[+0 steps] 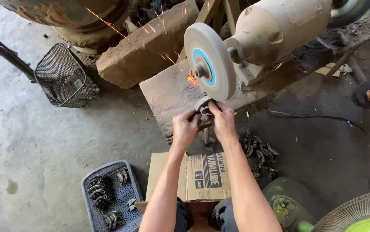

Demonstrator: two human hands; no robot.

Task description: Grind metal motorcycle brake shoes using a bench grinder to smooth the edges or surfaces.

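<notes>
Both hands meet just below the grinding wheel (209,61), gripping one small curved metal part (203,104) between them. The left hand (185,127) is clenched on the part's lower left side; the right hand (222,118) clamps it from the right, fingers curled over the top. The part presses up against the wheel's rim at about 6 o'clock on the wheel. Orange sparks (192,79) burst at the wheel's left edge and streak toward 11 o'clock, over a stone block (146,47).

The wheel is pale with a blue ring about its hub, and sits on the shaft of a dusty cream motor (279,25) at 2 o'clock from the hands. A flat stone slab (167,96) lies beneath the wheel, at 10 o'clock from the hands.

At 6 o'clock from the hands a cardboard box (193,176) rests on the floor, between the forearms. At 7 o'clock from the box a grey plastic basket (127,202) holds several similar curved metal parts. At 4 o'clock from the hands a loose heap of such parts (260,152) lies on the dark floor. A black wire basket (64,77) rests on the concrete at 9 o'clock from the wheel. A fan grille (356,212) with a green hub shows at the lower right corner.
</notes>
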